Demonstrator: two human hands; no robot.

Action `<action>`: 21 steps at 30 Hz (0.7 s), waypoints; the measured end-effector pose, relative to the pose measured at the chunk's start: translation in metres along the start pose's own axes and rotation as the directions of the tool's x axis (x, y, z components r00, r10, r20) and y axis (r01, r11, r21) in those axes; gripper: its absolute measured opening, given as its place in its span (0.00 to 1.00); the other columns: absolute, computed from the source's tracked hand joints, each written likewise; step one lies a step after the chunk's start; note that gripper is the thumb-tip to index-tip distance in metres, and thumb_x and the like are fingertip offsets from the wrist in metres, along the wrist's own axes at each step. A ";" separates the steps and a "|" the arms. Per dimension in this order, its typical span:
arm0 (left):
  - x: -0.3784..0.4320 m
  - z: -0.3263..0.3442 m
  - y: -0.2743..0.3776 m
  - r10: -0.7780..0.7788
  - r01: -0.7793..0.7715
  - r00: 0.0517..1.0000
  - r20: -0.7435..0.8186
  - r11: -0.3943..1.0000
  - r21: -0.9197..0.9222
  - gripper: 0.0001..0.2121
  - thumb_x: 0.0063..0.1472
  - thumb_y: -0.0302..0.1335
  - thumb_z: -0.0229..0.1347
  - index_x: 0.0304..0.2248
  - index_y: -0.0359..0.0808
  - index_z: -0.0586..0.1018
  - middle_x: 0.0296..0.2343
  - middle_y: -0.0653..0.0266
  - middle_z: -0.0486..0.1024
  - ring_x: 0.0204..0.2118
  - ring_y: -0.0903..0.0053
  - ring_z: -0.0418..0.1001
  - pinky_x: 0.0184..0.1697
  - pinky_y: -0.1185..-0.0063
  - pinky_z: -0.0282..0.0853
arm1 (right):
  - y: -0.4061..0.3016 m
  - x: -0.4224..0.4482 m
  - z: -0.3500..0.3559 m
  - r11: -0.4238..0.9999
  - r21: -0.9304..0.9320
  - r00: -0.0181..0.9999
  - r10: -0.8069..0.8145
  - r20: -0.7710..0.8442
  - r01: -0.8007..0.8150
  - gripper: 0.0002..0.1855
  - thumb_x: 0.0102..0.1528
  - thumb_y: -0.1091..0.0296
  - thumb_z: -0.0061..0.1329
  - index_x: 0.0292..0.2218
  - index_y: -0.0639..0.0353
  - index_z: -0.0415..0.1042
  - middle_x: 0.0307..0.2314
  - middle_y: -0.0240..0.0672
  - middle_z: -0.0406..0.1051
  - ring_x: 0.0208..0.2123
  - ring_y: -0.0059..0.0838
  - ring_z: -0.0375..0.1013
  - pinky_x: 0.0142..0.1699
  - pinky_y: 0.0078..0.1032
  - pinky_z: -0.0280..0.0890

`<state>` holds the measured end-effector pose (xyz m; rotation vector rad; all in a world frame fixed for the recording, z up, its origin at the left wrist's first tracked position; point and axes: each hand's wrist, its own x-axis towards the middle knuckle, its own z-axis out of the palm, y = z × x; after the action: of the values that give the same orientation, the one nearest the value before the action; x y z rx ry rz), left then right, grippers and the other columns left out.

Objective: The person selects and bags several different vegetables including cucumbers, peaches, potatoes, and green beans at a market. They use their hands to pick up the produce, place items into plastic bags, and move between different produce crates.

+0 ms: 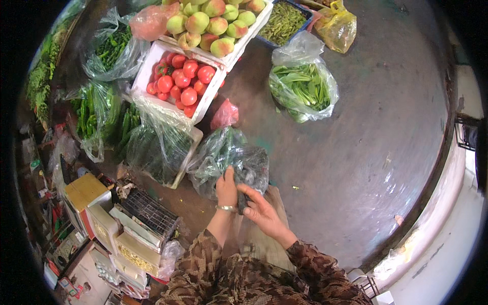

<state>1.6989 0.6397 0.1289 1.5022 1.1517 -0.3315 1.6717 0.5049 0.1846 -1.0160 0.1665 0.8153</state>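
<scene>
My left hand (227, 189), a bracelet at its wrist, is over the near side of a clear plastic bag (213, 152) with green vegetables inside. My right hand (261, 209) faces it from the right, thumb and forefinger spread. A dark narrow strip (241, 203) runs between the two hands; its kind is unclear, and the frame does not settle which hand grips it. It leads up to a shiny translucent bag (253, 167) with dark contents, which lies against the bag of greens. A small pink plastic bag (225, 114) sits just beyond.
White foam boxes hold tomatoes (182, 78) and peaches (217, 26). Bagged green peppers (87, 114) lie left. Leafy greens (301, 89) in a clear bag, a blue crate of green pods (284, 23) and a yellow bag (337, 28) stand farther off. Tubs (137, 251) are lower left.
</scene>
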 end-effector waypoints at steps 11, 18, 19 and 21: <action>-0.064 -0.040 0.004 0.022 0.037 0.800 0.599 0.996 -0.085 0.19 0.60 0.37 0.51 0.44 0.30 0.71 0.36 0.67 0.72 0.38 0.83 0.67 0.43 0.83 0.62 | -0.012 -0.029 0.033 0.891 -0.453 0.959 -0.157 -0.237 0.034 0.44 0.49 0.55 0.55 0.59 0.55 0.44 0.54 0.45 0.51 0.58 0.37 0.48 0.60 0.32 0.46; -0.083 -0.078 -0.030 0.134 -0.169 0.894 0.428 0.985 0.043 0.22 0.62 0.39 0.45 0.46 0.27 0.67 0.38 0.53 0.72 0.42 0.69 0.70 0.46 0.76 0.63 | 0.029 -0.015 0.065 0.971 -0.239 0.927 -0.117 -0.356 0.031 0.14 0.61 0.64 0.37 0.40 0.63 0.69 0.32 0.30 0.69 0.36 0.20 0.65 0.45 0.19 0.60; -0.091 -0.079 -0.036 0.187 -0.272 0.919 0.347 0.938 0.215 0.23 0.62 0.40 0.44 0.46 0.26 0.67 0.38 0.48 0.72 0.43 0.62 0.70 0.47 0.73 0.63 | 0.031 -0.017 0.065 0.959 -0.278 0.925 -0.157 -0.346 0.058 0.13 0.61 0.64 0.37 0.38 0.63 0.70 0.28 0.27 0.67 0.32 0.15 0.63 0.39 0.15 0.60; -0.108 -0.081 -0.028 0.340 -0.417 0.871 0.355 0.894 0.166 0.21 0.60 0.36 0.45 0.47 0.27 0.65 0.39 0.40 0.70 0.43 0.53 0.69 0.45 0.70 0.63 | 0.049 -0.019 0.056 0.962 -0.268 0.914 -0.152 -0.375 0.050 0.13 0.61 0.64 0.37 0.37 0.64 0.70 0.25 0.22 0.65 0.28 0.12 0.59 0.34 0.12 0.57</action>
<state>1.5939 0.6562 0.2174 1.7704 0.5522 -0.4309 1.6123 0.5533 0.1898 -1.4162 0.3567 0.5359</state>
